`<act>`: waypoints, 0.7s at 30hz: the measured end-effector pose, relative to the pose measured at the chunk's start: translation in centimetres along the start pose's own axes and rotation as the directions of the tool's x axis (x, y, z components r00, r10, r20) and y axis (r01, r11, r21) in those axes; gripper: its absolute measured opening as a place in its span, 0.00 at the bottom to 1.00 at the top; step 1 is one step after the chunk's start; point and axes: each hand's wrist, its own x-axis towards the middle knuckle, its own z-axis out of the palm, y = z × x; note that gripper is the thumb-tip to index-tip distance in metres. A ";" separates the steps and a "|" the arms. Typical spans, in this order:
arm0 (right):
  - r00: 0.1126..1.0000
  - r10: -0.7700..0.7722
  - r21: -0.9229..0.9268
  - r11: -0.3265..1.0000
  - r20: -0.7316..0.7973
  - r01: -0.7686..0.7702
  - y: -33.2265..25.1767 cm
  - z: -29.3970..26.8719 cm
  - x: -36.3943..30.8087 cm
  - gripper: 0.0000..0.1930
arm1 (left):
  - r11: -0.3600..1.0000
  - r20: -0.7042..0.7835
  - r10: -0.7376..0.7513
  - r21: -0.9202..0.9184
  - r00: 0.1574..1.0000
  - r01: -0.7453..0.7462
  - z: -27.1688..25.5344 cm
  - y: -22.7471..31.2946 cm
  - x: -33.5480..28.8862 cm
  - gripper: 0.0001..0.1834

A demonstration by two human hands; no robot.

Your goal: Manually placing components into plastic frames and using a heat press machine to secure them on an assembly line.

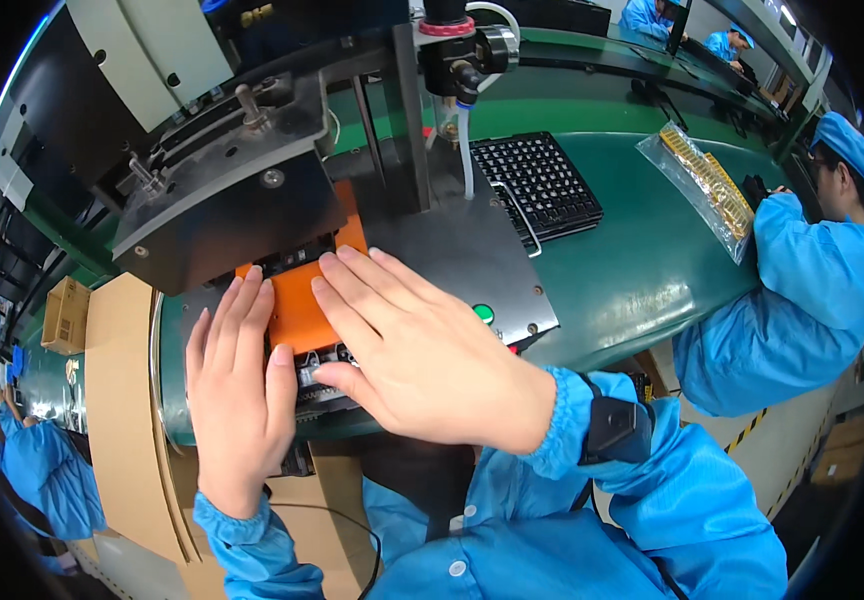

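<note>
An orange plate [297, 308] lies on the dark metal base of a bench press, partly beneath the black press head [232, 220]. My left hand [237, 400] is over the plate's left side, its fingers stretched forward and nothing gripped. Across the plate's right part lies my right hand [442, 365], flat, with fingers extended and the thumb apart. Small metal and black parts [317, 375] show at the plate's near edge, between my thumbs; my hands hide part of them. Whether both palms press down cannot be told.
A green button [484, 314] sits on the base's right front. Beyond it is a black tray of small parts [537, 180]; farther right lies a clear bag of yellow strips [702, 190]. Cardboard [117, 390] stands at left. A co-worker in blue [792, 290] sits at right.
</note>
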 end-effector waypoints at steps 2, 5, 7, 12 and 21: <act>0.995 -0.030 -0.025 0.999 0.095 0.033 0.4 -0.6 -0.1 0.31 | 1.000 0.021 0.006 -0.022 1.000 -0.005 -0.1 0.3 -0.4 0.26; 0.996 0.031 -0.085 0.996 0.087 -0.023 1.8 -2.8 -2.7 0.31 | 0.980 0.029 -0.063 -0.186 0.998 0.068 0.6 0.4 -2.1 0.27; 0.996 0.087 -0.127 0.989 0.031 -0.082 1.8 -4.4 -6.2 0.29 | 0.992 -0.059 -0.111 0.049 0.992 0.114 1.2 0.7 -5.1 0.28; 0.989 -0.125 0.528 0.847 0.083 0.063 3.1 -9.9 -8.9 0.23 | 0.950 -0.268 -0.118 -0.310 0.956 0.030 1.1 3.6 -11.2 0.16; 0.985 0.043 0.221 0.972 0.170 -0.080 -0.1 -17.1 -21.0 0.18 | 0.773 0.230 0.066 -0.627 0.971 0.096 9.5 10.7 -11.1 0.08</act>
